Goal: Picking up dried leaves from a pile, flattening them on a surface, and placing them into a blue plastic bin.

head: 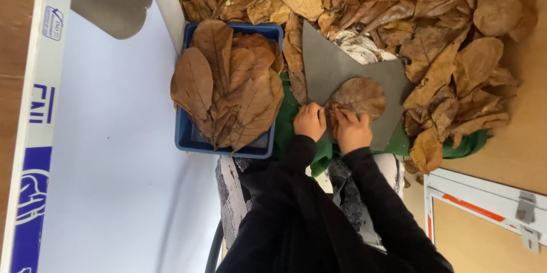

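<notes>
Brown dried leaf [360,96], rounded, lying on grey board [336,68]; left hand [310,121] and right hand [352,130] pinch its near edge, fingers curled. Blue tray [191,136] of stacked leaves beside; loose leaf pile [433,17] beyond.

We see a pale lilac floor [125,153] under even light. To one side lies tan wooden boarding [513,153]; a white frame [484,199] crosses it.

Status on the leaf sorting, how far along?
Done: a stack of flat brown leaves fills the blue tray. In hand: the left hand and right hand press one round leaf on the grey sheet. Left: a big loose leaf pile behind and to the right.
</notes>
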